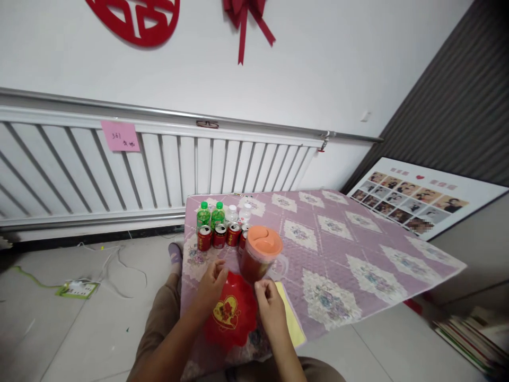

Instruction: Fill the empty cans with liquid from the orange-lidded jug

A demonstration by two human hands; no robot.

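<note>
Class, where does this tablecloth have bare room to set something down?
Widest: the tablecloth right of the pitcher and yellow sheet, stretching toward the photo board. Smaller: a patch between the cans and the left hand. Crowded: the left end, with bottles behind the cans, the pitcher beside them, and the red dish near the right hand.

Red dish (228,314) — scalloped rim, gold heart print in middle — lies between the left hand (213,278) and the right hand (270,302). Clear pitcher (256,263), dark reddish contents, orange lid (264,240) on: upright just beyond the right hand.
</note>
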